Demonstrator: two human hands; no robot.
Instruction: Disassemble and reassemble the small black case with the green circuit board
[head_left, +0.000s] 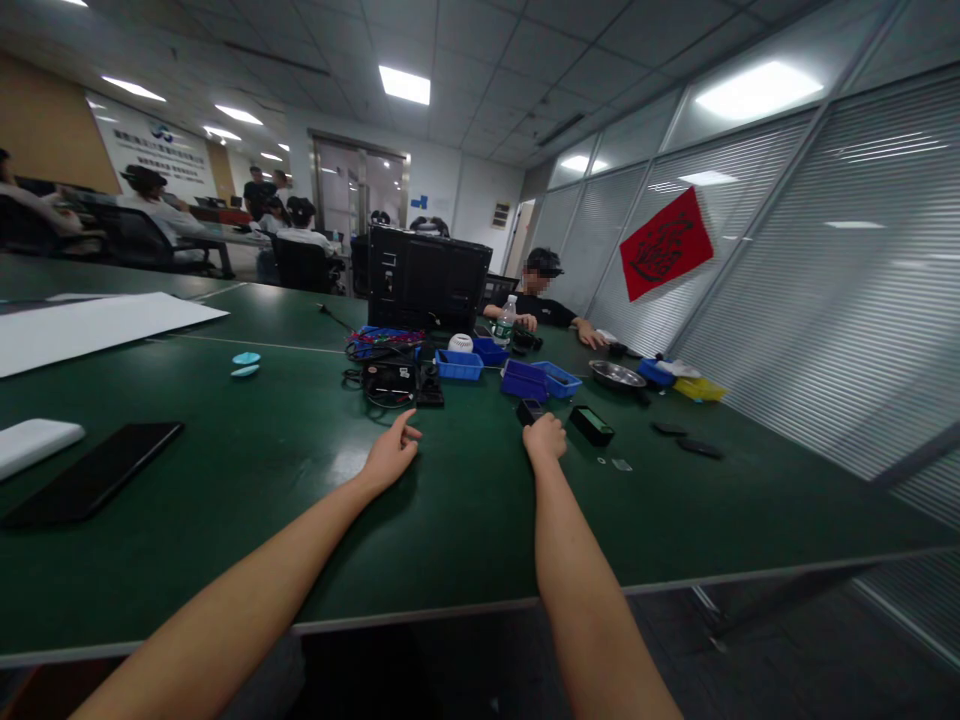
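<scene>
My left hand (391, 452) hovers low over or rests on the green table (300, 540), its fingers partly stretched and nothing in them. Just beyond its fingertips lie a black adapter-like box with cables (390, 380) and a small black piece (430, 388). My right hand (546, 438) is closed on a small dark box (529, 410), whose far part sticks out beyond the fingers; the rest is hidden. To the right of that hand stands an open black box (592, 425) with a greenish inside. A small ring (601, 461) and a clear flat piece (622, 465) lie nearby.
Blue bins (459, 366), a baseball (460, 343), a water bottle (505, 318) and a black monitor (427, 275) stand ahead. A metal bowl (617, 375) and yellow tray (698, 389) are right. A black tablet-like slab (94, 472) lies left. Another person (544, 300) sits across.
</scene>
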